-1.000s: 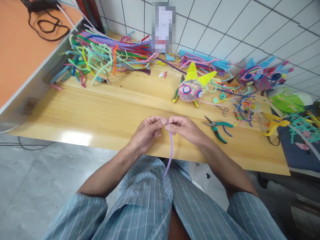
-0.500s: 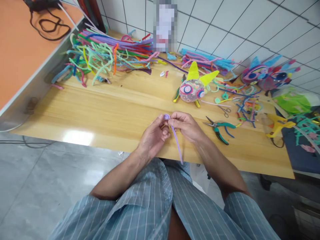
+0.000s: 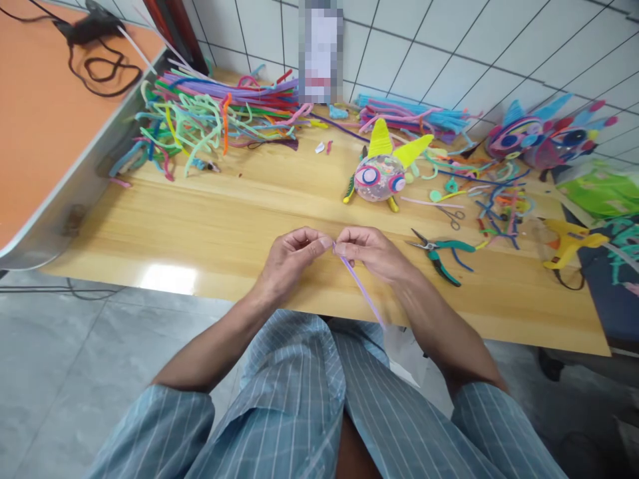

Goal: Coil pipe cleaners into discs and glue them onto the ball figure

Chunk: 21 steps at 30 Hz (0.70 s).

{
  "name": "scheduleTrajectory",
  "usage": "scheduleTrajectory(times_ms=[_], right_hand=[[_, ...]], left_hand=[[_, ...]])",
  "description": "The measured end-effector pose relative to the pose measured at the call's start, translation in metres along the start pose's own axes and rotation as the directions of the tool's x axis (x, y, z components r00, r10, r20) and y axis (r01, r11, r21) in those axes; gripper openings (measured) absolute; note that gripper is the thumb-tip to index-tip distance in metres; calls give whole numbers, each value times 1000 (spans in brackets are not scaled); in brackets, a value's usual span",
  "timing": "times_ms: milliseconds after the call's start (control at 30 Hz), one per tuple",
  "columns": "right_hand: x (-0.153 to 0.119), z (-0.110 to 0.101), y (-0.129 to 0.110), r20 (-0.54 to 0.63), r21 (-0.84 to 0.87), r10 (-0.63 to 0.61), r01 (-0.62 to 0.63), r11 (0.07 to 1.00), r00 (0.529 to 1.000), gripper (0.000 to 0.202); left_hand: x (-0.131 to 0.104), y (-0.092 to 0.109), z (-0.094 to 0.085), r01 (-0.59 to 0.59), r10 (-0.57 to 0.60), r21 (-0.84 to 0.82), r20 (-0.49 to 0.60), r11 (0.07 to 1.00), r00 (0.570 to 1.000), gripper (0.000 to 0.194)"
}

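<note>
A thin purple pipe cleaner [image 3: 363, 290] runs from my fingertips down past the table's front edge. My right hand [image 3: 368, 251] pinches it between thumb and forefinger. Tip to tip with that hand, my left hand [image 3: 298, 258] is closed in a pinch at the same end; the curled part of the pipe cleaner is mostly covered by my fingers. Beyond my hands stands a clear round figure [image 3: 375, 181] with yellow ears and pink-and-blue eyes. Green-handled pliers [image 3: 435, 251] lie on the table to the right of my right hand.
Pipe cleaners [image 3: 200, 126] are heaped at the back left, with another bundle [image 3: 409, 118] along the wall. Small scissors [image 3: 453, 217] and cut scraps lie to the right. A yellow glue gun [image 3: 569, 241] rests near the right end; two finished figures [image 3: 544, 138] stand behind.
The coil that showed between my fingers is now covered. My left hand has turned into a pinch with its knuckles up, and the purple tail swings further right.
</note>
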State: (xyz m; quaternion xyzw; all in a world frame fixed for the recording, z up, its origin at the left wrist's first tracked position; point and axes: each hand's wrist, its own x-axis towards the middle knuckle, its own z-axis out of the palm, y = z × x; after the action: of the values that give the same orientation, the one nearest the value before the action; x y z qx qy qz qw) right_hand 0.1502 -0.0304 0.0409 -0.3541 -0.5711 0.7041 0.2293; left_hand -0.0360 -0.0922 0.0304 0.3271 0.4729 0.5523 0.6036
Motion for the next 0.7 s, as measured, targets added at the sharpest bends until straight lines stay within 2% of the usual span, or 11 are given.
scheduleTrajectory(times_ms=[67, 167, 267, 367, 433, 500, 600, 700], right_hand=[[1, 3, 3, -38, 15, -30, 31, 999, 999, 30], [2, 8, 9, -100, 27, -83, 86, 996, 992, 37], [1, 9, 13, -135, 61, -90, 99, 993, 987, 42], [0, 5, 11, -154, 95, -49, 64, 993, 987, 42], [-1, 2, 9, -148, 98, -35, 50, 994, 988, 41], [-1, -1, 6, -117, 88, -29, 40, 995, 993, 40], [-1, -2, 5, -58, 66, -17, 21, 998, 998, 34], [-1, -1, 7, -27, 54, -1, 2, 999, 1000, 29]], left_hand=[[-2, -8, 11, 10, -21, -149, -73, 989, 997, 36], [-4, -20, 33, 10, -69, -405, -130, 914, 989, 39], [-4, -26, 53, 48, -129, -586, -97, 809, 987, 38], [-4, -28, 55, 112, -167, -638, -26, 762, 986, 34], [-5, -26, 45, 148, -163, -595, 29, 790, 986, 36], [-4, -22, 31, 147, -133, -475, 64, 868, 989, 40], [-2, -11, 8, 79, -65, -169, 84, 982, 994, 35], [3, -1, -5, 27, -37, 69, 139, 997, 990, 31]])
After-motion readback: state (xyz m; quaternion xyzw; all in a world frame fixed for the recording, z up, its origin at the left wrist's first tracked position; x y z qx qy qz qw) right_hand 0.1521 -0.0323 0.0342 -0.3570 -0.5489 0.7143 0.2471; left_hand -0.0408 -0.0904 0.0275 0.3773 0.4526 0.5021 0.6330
